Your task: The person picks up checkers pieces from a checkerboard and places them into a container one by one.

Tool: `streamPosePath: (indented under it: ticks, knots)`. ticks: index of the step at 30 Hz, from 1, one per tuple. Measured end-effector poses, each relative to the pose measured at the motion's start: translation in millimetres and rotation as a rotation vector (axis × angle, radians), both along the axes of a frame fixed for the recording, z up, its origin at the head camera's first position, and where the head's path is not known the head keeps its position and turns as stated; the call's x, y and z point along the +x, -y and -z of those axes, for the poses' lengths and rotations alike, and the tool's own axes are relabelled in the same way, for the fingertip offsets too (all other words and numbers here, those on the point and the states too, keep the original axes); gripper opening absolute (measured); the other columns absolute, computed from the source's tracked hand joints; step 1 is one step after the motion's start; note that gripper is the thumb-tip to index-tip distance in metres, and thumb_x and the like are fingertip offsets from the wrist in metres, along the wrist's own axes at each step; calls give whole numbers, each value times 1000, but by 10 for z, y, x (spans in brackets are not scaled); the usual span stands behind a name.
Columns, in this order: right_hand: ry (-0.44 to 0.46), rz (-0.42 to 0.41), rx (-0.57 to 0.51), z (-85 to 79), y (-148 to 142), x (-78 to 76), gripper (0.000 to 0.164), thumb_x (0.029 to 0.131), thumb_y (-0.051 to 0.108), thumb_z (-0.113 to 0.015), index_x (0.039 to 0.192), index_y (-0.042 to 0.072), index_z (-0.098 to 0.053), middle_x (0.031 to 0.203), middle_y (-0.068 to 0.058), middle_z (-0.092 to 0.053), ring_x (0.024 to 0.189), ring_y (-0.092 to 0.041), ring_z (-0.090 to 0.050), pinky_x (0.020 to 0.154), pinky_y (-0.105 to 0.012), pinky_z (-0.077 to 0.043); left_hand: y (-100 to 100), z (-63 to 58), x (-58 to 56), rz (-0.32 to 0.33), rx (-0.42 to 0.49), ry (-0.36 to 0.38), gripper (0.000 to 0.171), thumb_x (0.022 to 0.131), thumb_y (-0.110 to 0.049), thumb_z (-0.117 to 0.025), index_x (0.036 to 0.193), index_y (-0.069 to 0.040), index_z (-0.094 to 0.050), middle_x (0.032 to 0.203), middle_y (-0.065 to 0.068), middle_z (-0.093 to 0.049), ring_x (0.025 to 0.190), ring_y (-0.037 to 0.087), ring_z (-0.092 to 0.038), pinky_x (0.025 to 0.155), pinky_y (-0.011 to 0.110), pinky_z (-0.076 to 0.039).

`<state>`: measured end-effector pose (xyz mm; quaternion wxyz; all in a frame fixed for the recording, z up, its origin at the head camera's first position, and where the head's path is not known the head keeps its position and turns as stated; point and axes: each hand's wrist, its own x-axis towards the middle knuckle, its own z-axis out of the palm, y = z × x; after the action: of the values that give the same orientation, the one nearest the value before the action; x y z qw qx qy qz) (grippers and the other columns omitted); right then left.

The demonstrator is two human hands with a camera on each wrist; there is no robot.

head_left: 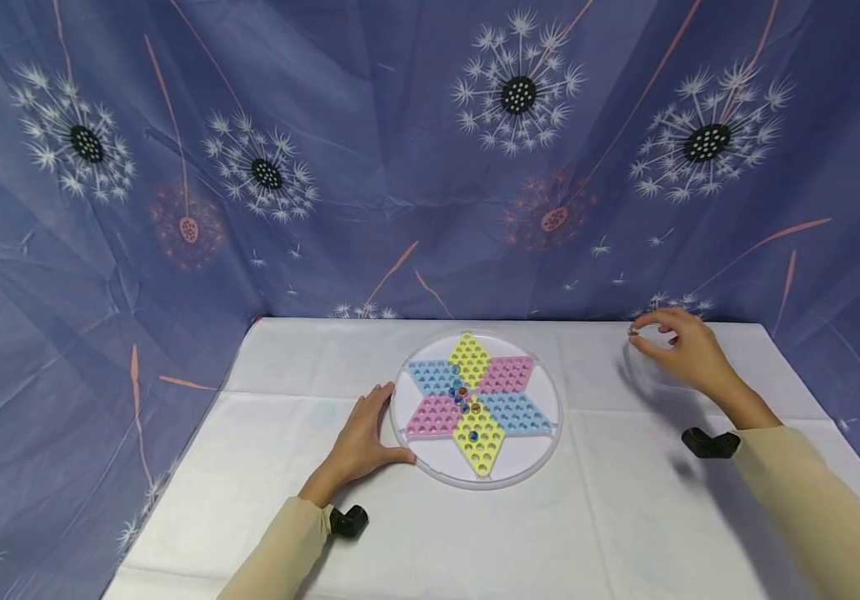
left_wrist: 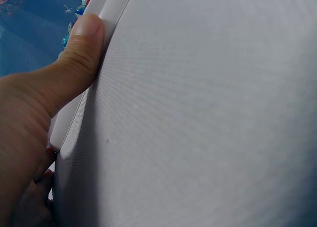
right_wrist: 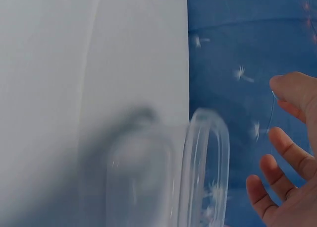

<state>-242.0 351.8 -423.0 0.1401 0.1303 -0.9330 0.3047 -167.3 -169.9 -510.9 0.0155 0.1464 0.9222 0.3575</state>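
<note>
Game board (head_left: pixel 527 454) flat on the white table (head_left: pixel 595 517), a little in from the back edge and slightly left of that edge's middle. At far left, beige sleeve and black wrist camera (head_left: pixel 348 522), then left hand (head_left: pixel 358 433) with thumb and fingers spread well apart. Touches the board's left rim along its curve, seemingly steadying rather than grasping; in the left wrist view, thumb laid against that rim.

Next, across the board, a six-pointed star (head_left: pixel 516 371) in yellow, blue and pink. Round outline, so no long axis to speak of; yellow tips set toward the back edge and the near side, leaning only slightly. Around the star's middle, a cluster of mostly blue marbles with a couple of copper ones; nearer, in the front yellow tip, a lone blue marble (head_left: pixel 473 436).

Farther right, raised above the table near its back right corner, right hand (head_left: pixel 688 350). Pinches a small thing (head_left: pixel 632 331) between thumb and forefinger, perhaps a marble, too small to tell. Beside it in the right wrist view, a clear plastic piece (right_wrist: pixel 190 162), blurred. From there, board to the left and somewhat nearer the wearer, well apart; left hand much the nearer.
</note>
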Motion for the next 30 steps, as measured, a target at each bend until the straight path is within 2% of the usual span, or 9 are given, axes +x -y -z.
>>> streamPosePath:
  ticks: [7, 17, 22, 30]
  knots:
    - [34, 44, -24, 66, -205, 61, 26, 95, 24, -76, 115, 8, -74, 128, -24, -59, 109, -54, -58, 82, -68, -50, -5, -8, -7, -4, -8, 7, 130, 61, -46, -98, 162, -5, -28, 166, 19, -29, 156, 34, -20, 129, 46, -11]
    - [72, 55, -16, 134, -328, 77, 27, 97, 27, -73, 116, 8, -73, 131, -28, -55, 109, -55, -56, 78, -69, -50, -3, -1, -3, -9, 7, 11, 129, 61, -46, -98, 162, -6, -28, 166, 19, -30, 156, 34, -20, 129, 48, -11]
    - [110, 67, -2, 192, -358, 64, 30, 98, 30, -72, 117, 7, -73, 133, -28, -56, 107, -51, -57, 77, -63, -51, -3, -2, 3, -6, 4, 15, 129, 61, -45, -98, 162, -6, -27, 166, 19, -29, 156, 33, -19, 130, 46, -10]
    - [181, 60, 71, 246, -380, 35, 32, 99, 32, -69, 118, 7, -72, 124, -25, -58, 103, -44, -57, 70, -44, -49, -3, -6, 2, -8, 3, 12, 129, 61, -45, -98, 162, -5, -28, 166, 19, -29, 156, 34, -20, 129, 48, -11]
